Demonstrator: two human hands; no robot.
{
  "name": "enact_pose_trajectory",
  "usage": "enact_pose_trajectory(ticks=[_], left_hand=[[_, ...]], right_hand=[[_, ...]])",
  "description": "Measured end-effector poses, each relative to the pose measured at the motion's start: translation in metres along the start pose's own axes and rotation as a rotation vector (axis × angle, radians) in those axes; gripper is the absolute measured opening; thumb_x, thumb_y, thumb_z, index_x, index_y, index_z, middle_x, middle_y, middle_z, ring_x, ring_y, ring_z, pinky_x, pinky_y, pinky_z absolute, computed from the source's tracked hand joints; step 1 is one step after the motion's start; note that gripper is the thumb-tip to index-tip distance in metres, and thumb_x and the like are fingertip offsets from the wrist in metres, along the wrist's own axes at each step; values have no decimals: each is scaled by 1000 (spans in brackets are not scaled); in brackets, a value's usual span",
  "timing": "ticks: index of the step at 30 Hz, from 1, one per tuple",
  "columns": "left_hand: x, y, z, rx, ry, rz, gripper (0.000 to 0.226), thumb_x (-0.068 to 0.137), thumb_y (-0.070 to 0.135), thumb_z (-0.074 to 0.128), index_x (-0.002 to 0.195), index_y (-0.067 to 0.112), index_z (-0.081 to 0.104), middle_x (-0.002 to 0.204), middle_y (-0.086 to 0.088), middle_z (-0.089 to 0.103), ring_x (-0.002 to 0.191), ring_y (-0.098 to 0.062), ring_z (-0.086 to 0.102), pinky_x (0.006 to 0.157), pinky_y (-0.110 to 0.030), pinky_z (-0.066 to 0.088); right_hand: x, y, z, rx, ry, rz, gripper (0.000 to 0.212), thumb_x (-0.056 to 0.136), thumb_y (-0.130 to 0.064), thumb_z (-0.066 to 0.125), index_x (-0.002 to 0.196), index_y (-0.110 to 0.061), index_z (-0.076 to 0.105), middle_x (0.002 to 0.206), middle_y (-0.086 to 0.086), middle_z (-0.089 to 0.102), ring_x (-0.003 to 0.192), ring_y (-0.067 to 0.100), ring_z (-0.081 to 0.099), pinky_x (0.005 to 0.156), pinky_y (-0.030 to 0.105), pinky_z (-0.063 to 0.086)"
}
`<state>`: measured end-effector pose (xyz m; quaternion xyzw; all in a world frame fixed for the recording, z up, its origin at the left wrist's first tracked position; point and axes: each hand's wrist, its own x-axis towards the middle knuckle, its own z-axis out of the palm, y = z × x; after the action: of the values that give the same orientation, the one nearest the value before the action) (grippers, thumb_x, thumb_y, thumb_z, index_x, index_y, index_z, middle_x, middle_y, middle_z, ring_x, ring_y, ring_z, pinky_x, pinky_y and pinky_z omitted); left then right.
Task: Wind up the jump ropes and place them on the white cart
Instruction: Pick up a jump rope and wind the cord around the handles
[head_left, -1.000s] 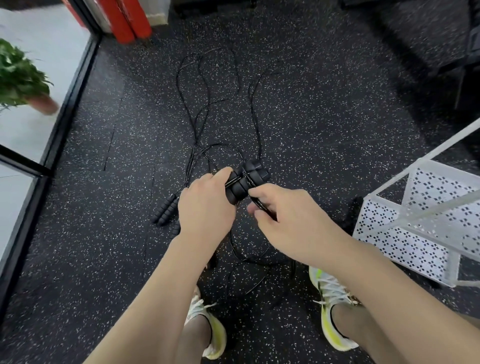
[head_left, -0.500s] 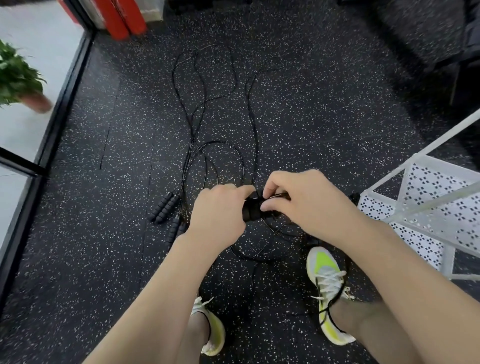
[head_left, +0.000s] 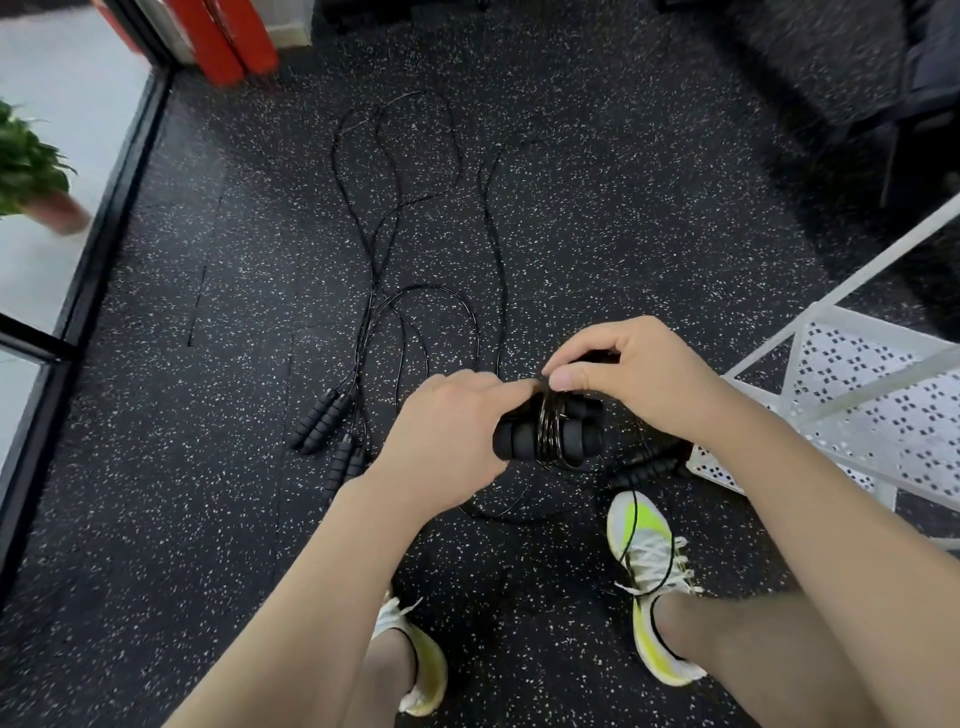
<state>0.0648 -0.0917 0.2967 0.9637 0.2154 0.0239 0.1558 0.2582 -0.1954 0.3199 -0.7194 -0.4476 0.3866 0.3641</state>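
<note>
Glossy cord coils added round ribbed foam handles (head_left: 545, 434); left hand (head_left: 447, 441) grips them, right hand (head_left: 644, 376) pinches cord.

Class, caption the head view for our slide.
Left hand grips paired handles while right hand winds cord round them; other ropes lie on the floor beside a white cart.

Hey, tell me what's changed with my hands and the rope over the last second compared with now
The right hand rose from below the black foam jump-rope handles to above them, pinching the thin black cord, now wrapped around them in more turns. The left hand kept gripping the handles. The other black jump ropes on the speckled floor and the white perforated cart stayed put.
</note>
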Motion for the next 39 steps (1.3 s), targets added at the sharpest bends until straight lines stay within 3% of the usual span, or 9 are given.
enact_pose_trajectory(ticks=[5,8,11,13,16,20,29,35,39], left_hand=[[0,-2,-1,41,138,70,44,80,21,69,123,31,63,87,10,63,83,-22,57,75,-41,48],[1,0,-5,6,208,55,40,81,20,64,119,31,62,83,11,58,81,-22,54,75,-43,47],[2,4,-9,-53,274,12,39,82,17,67,118,32,62,83,11,60,81,-21,54,76,-44,47],[1,6,-12,-111,322,-43,40,81,17,70,117,32,63,84,10,61,82,-22,55,76,-44,49],[2,7,-14,-121,378,-145,43,78,18,73,118,32,63,87,9,64,85,-24,58,77,-42,50],[2,4,-11,-79,376,-256,47,78,19,74,122,33,63,89,10,64,87,-23,58,77,-39,49],[3,-3,-10,-26,215,-483,51,83,22,67,131,36,56,96,4,63,93,-29,61,76,-40,48],[2,-8,-6,25,120,-563,42,85,23,67,124,30,55,99,0,61,95,-31,61,75,-39,43],[1,-9,-3,56,83,-545,37,87,28,67,121,27,54,102,-2,62,97,-32,62,76,-39,40]], right_hand=[[3,10,-2,67,-10,14,11,94,-31,69,89,-29,80,88,-10,77,85,6,71,84,29,51],[4,13,0,225,-10,49,23,97,-34,63,90,-19,78,88,-5,77,85,14,70,87,33,53],[4,14,15,450,6,119,22,100,-18,60,84,-8,70,77,-3,68,74,10,59,73,25,48],[4,16,27,431,11,163,21,99,0,54,85,-4,68,73,4,65,69,19,56,68,31,45],[0,14,43,412,14,221,34,98,5,37,75,-7,58,59,6,55,49,16,43,53,30,38],[-3,3,54,490,-16,282,27,108,-7,35,88,-8,52,64,8,56,44,13,39,41,25,33],[-13,-15,72,290,-157,333,27,107,-8,31,101,-5,57,70,11,62,43,18,53,41,28,46],[-24,-31,72,-21,-180,205,30,106,-17,33,90,-12,58,75,3,74,44,19,53,41,26,41],[-28,-40,70,-45,-191,165,30,104,-16,37,80,-9,53,70,-6,74,44,16,46,44,26,38]])
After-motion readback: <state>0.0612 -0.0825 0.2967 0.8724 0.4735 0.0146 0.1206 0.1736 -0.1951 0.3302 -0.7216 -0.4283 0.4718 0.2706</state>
